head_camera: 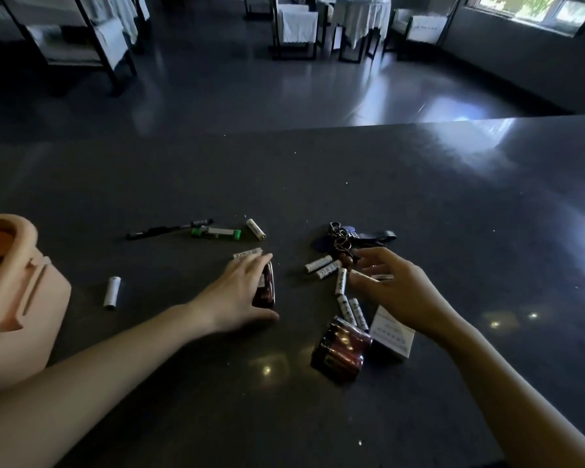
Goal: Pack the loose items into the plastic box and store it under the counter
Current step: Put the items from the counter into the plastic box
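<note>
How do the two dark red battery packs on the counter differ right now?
The farther red pack is gripped by the left hand and half hidden; the nearer red pack lies untouched and fully visible. The farther shows a narrow side; the nearer shows its broad face, beside the white box. Both are glossy dark red.

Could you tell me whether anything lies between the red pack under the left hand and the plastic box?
Only a lone white battery lies on the counter between the pack under the left hand and the box; nothing taller.
</note>
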Demonstrator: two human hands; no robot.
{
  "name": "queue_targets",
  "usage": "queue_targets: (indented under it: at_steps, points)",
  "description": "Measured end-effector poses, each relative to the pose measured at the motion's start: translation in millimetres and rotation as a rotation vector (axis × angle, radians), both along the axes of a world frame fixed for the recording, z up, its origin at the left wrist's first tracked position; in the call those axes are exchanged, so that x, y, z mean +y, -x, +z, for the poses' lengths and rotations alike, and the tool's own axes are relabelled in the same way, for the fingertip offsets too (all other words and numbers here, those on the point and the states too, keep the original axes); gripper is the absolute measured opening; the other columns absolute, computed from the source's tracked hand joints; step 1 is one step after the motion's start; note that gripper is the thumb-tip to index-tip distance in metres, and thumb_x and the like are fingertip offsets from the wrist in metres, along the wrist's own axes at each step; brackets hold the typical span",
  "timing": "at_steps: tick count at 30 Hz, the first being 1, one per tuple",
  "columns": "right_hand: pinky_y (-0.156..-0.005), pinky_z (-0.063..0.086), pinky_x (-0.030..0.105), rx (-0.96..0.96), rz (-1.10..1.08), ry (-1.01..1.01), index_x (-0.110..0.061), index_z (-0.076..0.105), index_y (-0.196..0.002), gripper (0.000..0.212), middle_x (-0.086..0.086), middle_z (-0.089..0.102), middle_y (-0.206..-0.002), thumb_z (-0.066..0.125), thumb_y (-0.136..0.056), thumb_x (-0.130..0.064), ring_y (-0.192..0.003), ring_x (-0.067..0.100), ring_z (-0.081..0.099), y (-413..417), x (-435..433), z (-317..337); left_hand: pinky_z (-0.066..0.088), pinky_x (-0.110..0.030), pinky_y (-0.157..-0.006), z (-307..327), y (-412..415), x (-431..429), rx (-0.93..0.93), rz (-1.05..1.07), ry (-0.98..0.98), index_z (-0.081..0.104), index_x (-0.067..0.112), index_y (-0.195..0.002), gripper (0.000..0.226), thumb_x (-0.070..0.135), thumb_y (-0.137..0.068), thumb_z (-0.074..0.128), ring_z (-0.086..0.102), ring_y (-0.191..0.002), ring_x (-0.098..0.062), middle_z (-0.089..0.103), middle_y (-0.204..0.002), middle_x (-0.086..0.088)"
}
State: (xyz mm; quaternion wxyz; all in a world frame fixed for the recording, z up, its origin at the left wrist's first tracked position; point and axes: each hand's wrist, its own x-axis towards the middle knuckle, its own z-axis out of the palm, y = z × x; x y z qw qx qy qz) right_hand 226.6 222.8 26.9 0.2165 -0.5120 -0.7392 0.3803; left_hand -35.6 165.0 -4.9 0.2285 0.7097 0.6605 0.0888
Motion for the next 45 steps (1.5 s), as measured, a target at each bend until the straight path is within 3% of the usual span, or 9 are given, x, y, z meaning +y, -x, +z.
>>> queue_targets:
  at_steps: [7,15,21,26,29,31,35,42,45]
  points:
    - [-0.071,0.042,0.015,-0.025,-0.045,-0.024,-0.03,0.053,-0.12,0.042,-0.014,0.056,-0.106,0.066,-0.081,-0.037,-0.095,0.002,0.057,-4.4,23.6,-2.6,0.016,-0.039,-0.111,-2.9,4.9,19.2,0.165,-0.028,0.032,0.007,0.026,-0.147,0.115,0.065,-0.059,0.07,0.012,-0.139,-0.023,0.016,-0.155,-0.003]
    - [-0.085,0.048,0.027,-0.048,-0.046,-0.061,-0.026,0.051,-0.123,0.045,-0.005,0.057,-0.117,0.067,-0.081,-0.032,-0.104,0.009,0.055,5.4,58.6,-12.7,0.02,-0.031,-0.111,10.7,9.7,26.0,0.013,-0.061,0.042,0.005,0.025,-0.147,0.112,0.061,-0.063,0.071,0.017,-0.138,-0.015,0.022,-0.152,0.002]
    - [-0.109,0.024,0.047,-0.322,0.014,-0.109,-0.026,0.036,-0.138,0.068,0.001,0.041,-0.142,0.063,-0.08,-0.048,-0.131,0.023,0.031,25.4,94.4,-27.5,0.021,-0.026,-0.109,34.7,14.4,37.2,0.024,-0.039,-0.103,0.019,0.019,-0.145,0.107,0.064,-0.062,0.069,0.024,-0.131,-0.01,0.03,-0.147,0.004]
    - [-0.106,0.02,0.047,-0.448,0.043,-0.143,-0.028,0.035,-0.138,0.075,0.002,0.04,-0.138,0.062,-0.076,-0.058,-0.127,0.023,0.032,42.6,113.8,-43.8,0.023,-0.024,-0.108,46.5,23.0,32.4,0.043,-0.022,-0.11,0.019,0.02,-0.145,0.105,0.066,-0.063,0.066,0.024,-0.128,-0.007,0.029,-0.144,0.008]
    - [-0.099,0.032,0.042,-0.371,0.069,-0.137,-0.025,0.05,-0.127,0.056,0.005,0.049,-0.121,0.067,-0.078,-0.047,-0.112,0.022,0.043,46.4,118.1,-43.7,0.02,-0.017,-0.103,50.2,25.7,27.8,0.053,-0.012,-0.135,0.021,0.021,-0.145,0.102,0.062,-0.064,0.068,0.025,-0.127,-0.005,0.031,-0.142,0.009]
    - [-0.084,0.043,0.032,-0.282,0.09,-0.169,-0.021,0.061,-0.112,0.038,0.004,0.052,-0.107,0.068,-0.079,-0.039,-0.095,0.017,0.048,46.9,116.1,-40.5,0.019,-0.016,-0.102,53.0,27.0,25.2,0.062,-0.001,-0.162,0.022,0.02,-0.144,0.101,0.06,-0.065,0.07,0.025,-0.127,-0.006,0.032,-0.141,0.009]
    - [-0.058,0.036,0.016,-0.148,0.091,-0.247,-0.018,0.062,-0.089,0.02,-0.004,0.052,-0.089,0.069,-0.079,-0.033,-0.075,0.009,0.05,51.0,107.2,-19.5,0.02,-0.017,-0.103,66.3,31.1,17.9,0.063,0.024,-0.198,0.023,0.02,-0.144,0.101,0.06,-0.064,0.07,0.024,-0.126,-0.005,0.032,-0.139,0.009]
    - [-0.054,0.035,0.006,0.191,0.216,-0.306,-0.036,0.058,-0.07,0.017,-0.012,0.053,-0.075,0.074,-0.073,-0.031,-0.06,-0.002,0.049,92.2,69.3,60.0,0.016,-0.006,-0.092,115.8,52.8,-18.6,0.053,0.125,-0.334,0.032,0.018,-0.141,0.106,0.069,-0.052,0.058,0.027,-0.115,0.0,0.038,-0.135,0.005]
    - [-0.057,0.039,0.007,0.276,0.297,-0.264,-0.026,0.064,-0.076,0.012,-0.008,0.056,-0.076,0.075,-0.073,-0.028,-0.06,-0.006,0.051,123.6,41.5,85.1,0.018,-0.01,-0.094,132.4,68.7,-45.2,0.085,0.177,-0.349,0.032,0.018,-0.141,0.106,0.068,-0.051,0.058,0.03,-0.119,-0.006,0.039,-0.135,0.004]
